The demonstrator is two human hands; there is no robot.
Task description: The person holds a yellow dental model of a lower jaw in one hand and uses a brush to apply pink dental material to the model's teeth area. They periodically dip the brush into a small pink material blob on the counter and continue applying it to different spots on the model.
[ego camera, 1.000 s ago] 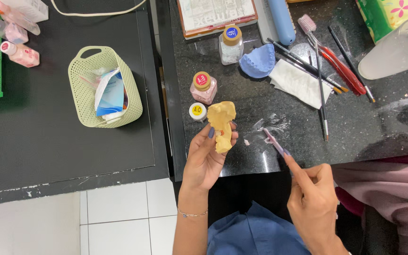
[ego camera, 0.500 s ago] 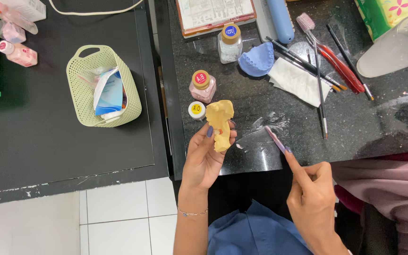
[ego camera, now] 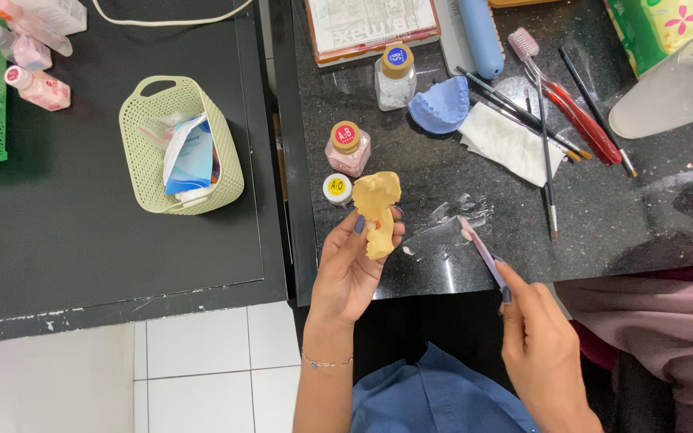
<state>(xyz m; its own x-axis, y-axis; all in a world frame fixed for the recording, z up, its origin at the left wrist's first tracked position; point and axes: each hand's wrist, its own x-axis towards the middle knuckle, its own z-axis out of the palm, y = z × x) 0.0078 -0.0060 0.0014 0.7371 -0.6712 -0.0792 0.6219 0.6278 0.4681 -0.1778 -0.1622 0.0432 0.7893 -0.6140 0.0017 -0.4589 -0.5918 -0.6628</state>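
Your left hand (ego camera: 350,269) holds a yellow plaster cast (ego camera: 378,210) upright over the front edge of the black stone counter (ego camera: 627,224). The fingers (ego camera: 360,224) are closed around the lower part of the cast, thumb on one side, the rest wrapped behind; the upper, wider part stands free above them.

Your right hand (ego camera: 541,349) pinches a thin flat tool (ego camera: 481,248) between thumb and fingertips. The grip is tight and narrow, closed on the handle end only. The tool's tip points up and to the left and rests on or just above a clear smear of wet material (ego camera: 451,216) on the counter; you cannot tell from this view whether it touches. The tool is apart from the cast.

Just beside the cast stand a small pink bottle with a tan cap (ego camera: 348,149) and a small white jar with a yellow lid (ego camera: 337,188). Behind them are a clear bottle with a blue-topped cap (ego camera: 395,78) and a blue dental mould (ego camera: 439,106). To the right lie a white tissue (ego camera: 512,143) and several brushes (ego camera: 547,152).

On the separate dark table (ego camera: 82,256) to the left sits a pale green basket (ego camera: 147,168).
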